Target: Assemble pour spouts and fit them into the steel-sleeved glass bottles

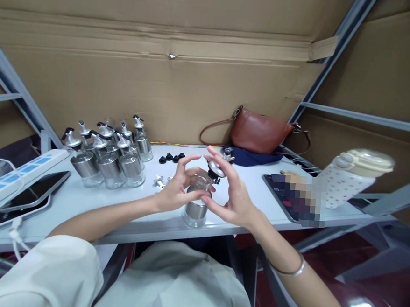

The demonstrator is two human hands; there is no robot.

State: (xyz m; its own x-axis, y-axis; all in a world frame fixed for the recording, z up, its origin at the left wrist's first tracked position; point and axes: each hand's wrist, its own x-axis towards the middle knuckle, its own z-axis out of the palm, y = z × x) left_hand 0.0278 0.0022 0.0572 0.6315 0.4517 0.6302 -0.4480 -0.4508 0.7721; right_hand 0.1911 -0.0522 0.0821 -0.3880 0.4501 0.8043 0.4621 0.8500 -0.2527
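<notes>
A glass oil bottle (196, 212) with a steel sleeve stands near the table's front edge, its neck uncovered. My left hand (175, 190) is curled around the upper bottle, with the thumb across its front and the index finger raised. A silver pour spout (216, 167) with black parts is tilted just above and right of the bottle mouth. My right hand (236, 200) has its fingers closed about the spout, partly hiding it, while its thumb reaches toward the bottle near my left thumb. Small black pieces (217, 180) show behind the spout.
Several bottles with spouts (109, 165) stand at left. Black caps (169, 157) and silver spout parts (159, 182) lie mid-table. A power strip (20, 178) and tablet-like devices (35, 191) are far left. A brown bag (259, 131), phone (281, 196) and tumbler (346, 182) are right.
</notes>
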